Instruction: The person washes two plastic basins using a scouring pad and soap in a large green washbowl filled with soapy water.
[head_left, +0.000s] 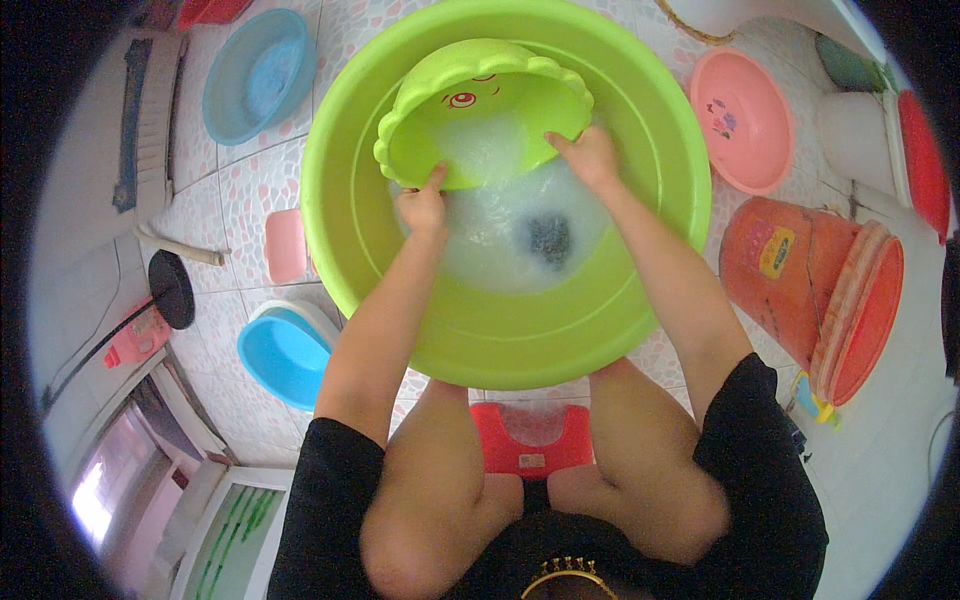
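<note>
My left hand (424, 201) and my right hand (592, 159) grip the near, scalloped rim of a small green plastic basin (544, 97), thumbs over its inner side. A printed cartoon face shows on its inner wall. The basin is tilted towards me, and whitish water runs over its lower edge. It is inside a large round green plastic tub (517, 360). Cloudy water (480, 240) covers the tub's floor, with a dark, blurred patch (550, 240) in it that I cannot identify.
A light blue basin (262, 82) and a bright blue basin (281, 352) stand left; a pink tray (285, 246) is beside the tub. At right are a pink basin (750, 142) and an orange bucket (787, 262). A red plastic stool (529, 450) shows between my legs.
</note>
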